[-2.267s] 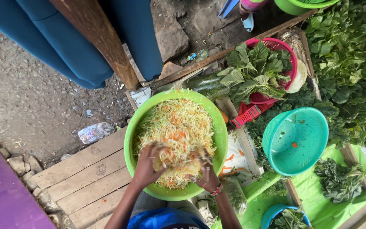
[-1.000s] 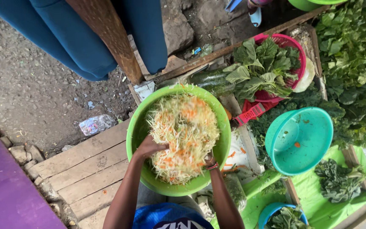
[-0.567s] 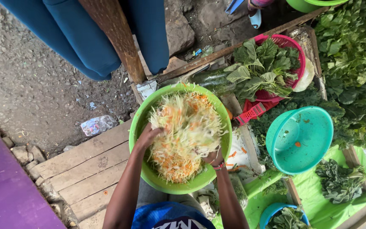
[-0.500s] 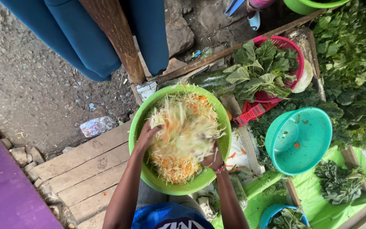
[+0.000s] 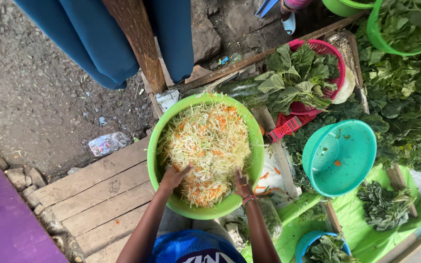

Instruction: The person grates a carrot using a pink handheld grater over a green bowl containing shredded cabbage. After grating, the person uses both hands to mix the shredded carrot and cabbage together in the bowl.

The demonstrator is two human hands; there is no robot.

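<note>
Fingertips of the left hand (image 5: 174,178) and right hand (image 5: 242,184) are buried in the shredded cabbage (image 5: 205,146). Far right, a green basin (image 5: 405,29) is cut off by the edge. The near blue bowl (image 5: 313,246) is cropped too.

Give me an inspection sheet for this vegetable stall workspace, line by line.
Surface: wooden planks beside rough ground, green sheet at right.
Job's things: green basin full of shredded cabbage and carrot.
Clutter: empty teal basin, pink basket of leafy greens, a crumpled wrapper.
Hands: left hand and right hand both in the shreds at the near edge.
Cables: nothing seen.
Surroundings: wooden post, blue cloth, more greens at right.
</note>
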